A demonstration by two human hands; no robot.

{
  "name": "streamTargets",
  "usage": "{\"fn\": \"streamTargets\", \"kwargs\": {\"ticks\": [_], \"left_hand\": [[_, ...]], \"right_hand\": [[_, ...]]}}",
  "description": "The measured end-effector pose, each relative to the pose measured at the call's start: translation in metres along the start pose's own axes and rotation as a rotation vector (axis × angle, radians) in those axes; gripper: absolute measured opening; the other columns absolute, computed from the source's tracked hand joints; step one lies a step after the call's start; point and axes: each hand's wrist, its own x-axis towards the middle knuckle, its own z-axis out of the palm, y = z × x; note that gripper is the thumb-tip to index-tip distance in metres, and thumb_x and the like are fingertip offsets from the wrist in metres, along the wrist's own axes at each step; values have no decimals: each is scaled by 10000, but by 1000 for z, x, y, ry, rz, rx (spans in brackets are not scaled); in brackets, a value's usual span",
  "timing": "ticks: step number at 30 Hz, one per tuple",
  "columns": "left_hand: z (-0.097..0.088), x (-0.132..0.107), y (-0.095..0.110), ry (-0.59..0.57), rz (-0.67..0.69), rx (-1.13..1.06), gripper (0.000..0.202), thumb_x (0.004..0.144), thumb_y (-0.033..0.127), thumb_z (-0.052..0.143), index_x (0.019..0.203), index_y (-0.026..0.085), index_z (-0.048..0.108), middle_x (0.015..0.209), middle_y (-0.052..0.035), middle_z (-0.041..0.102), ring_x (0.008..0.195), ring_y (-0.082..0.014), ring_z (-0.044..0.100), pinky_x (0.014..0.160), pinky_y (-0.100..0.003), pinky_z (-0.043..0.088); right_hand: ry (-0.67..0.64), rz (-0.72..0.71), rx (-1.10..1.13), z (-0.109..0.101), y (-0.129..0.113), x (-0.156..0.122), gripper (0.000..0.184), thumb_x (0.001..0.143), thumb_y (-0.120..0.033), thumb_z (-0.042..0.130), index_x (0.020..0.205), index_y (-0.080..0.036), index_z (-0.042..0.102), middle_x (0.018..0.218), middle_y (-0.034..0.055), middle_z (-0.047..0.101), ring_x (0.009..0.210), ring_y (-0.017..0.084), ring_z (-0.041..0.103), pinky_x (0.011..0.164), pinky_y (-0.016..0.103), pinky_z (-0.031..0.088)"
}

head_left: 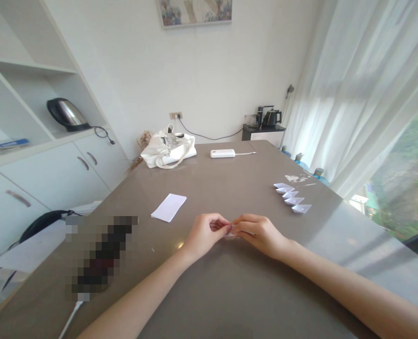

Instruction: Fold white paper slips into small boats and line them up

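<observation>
- A person works at a grey-brown surface (209, 301), bare forearms reaching in from the lower corners and converging near the middle, where both hands meet at the fingertips.
- The left hand (208, 230) angles up and to the right, its wrist nearly straight, thumb stretched forward and fingers curled over, with a gap showing between thumb and forefinger.
- The right hand (260, 233) comes in from the other side, back upward, its bent fingers pointing left toward the opposite thumb.
- Pinched between the two sets of fingertips, low over the surface, is a small piece of white paper (233, 235), mostly hidden by the fingers; its exact shape cannot be told.
- Beyond the right hand, folded paper shapes (301, 208) stand in a slanting row, closely set, with torn white scraps (295, 178) farther back.
- Beyond the left hand lie white paper sheets (169, 207), flat and apart from the fingers.
- At the far end sit a white bag (169, 151) and a white device (222, 153) trailing a short cable.
</observation>
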Motion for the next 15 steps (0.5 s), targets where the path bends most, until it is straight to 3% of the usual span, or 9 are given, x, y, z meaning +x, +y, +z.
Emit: {"fn": "streamTargets", "kwargs": {"ticks": [4,7,10,15], "left_hand": [[0,-4,6,36,79,109,156,776,277,618,739,140,686,744,-71,718,701,-190,669,689,-284,528],[-1,-3,5,-33,53,-11,210,792,329,616,845,141,692,844,-83,725,798,-205,673,740,-293,526],[-1,-2,2,-72,26,-106,291,716,337,708,926,138,682,925,-95,724,854,-223,670,756,-300,522],[1,-2,5,-25,35,-79,237,704,331,722,833,132,712,847,-89,736,811,-222,673,736,-298,514]], "right_hand": [[52,76,11,3,0,0,191,896,-247,495,845,-206,674,880,71,663,770,163,632,705,251,480],[89,151,24,3,-1,1,133,864,-227,536,832,-208,663,810,52,673,707,161,626,651,248,471],[131,235,77,1,-4,3,80,831,-248,586,811,-205,651,776,39,684,683,165,631,636,253,474],[178,346,215,0,-6,5,127,794,-319,630,789,-194,609,707,24,675,656,168,632,610,254,482]]}}
